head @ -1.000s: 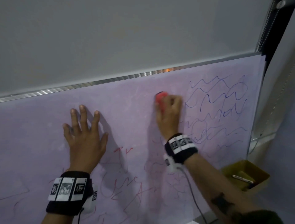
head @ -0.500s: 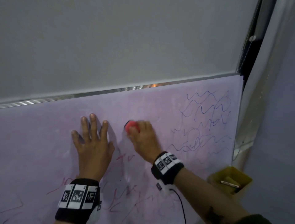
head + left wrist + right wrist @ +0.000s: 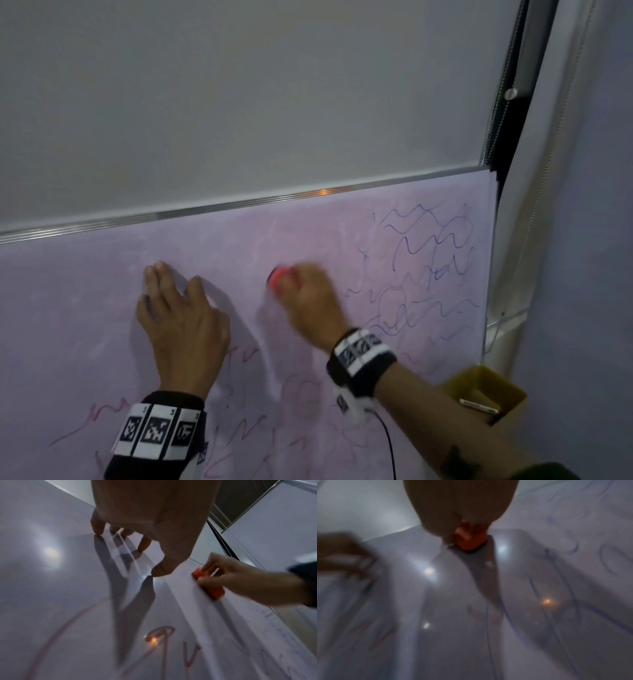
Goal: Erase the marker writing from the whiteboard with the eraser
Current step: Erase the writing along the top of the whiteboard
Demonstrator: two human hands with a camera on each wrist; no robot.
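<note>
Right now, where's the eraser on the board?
In the head view the red eraser is pressed to the whiteboard in the right hand, just right of the left hand and left of the blue scribbles.

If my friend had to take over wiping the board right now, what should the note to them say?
Right hand grips the red eraser, pressed flat on the whiteboard, upper middle.
Left hand holds nothing; its fingertips brace on the board.
Done: the patch around both hands looks wiped, only faint smears.
Left: blue squiggles on the right side, red scribbles lower down.
A yellow box with a marker sits at bottom right.
</note>
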